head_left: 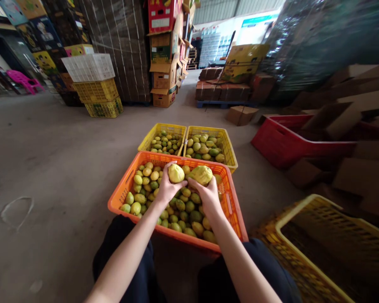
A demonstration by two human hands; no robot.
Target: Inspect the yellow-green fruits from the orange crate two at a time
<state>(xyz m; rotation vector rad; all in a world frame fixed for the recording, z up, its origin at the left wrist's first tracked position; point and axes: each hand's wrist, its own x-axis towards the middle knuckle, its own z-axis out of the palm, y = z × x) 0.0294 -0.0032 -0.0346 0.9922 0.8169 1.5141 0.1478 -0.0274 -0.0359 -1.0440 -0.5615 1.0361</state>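
Note:
My left hand (168,185) is closed around a round yellow lemon (176,173). Beside it, my right hand (207,192) grips a larger, longer yellow-green lemon (201,174) with bumpy skin. Both hands are raised over an orange plastic crate (126,176), their thumbs close together. Yellow and green lemons (180,205) fill much of that crate, which sits just in front of my knees. Parts of its far side are hidden behind my hands and the two fruits.
Two yellow crates of lemons, a left one (142,144) and a right one (232,155), touch the orange crate's far side. At right stand a yellow crate (290,219) and a red bin (278,143) with cardboard. Stacked crates (97,90) and boxes (164,80) stand farther back.

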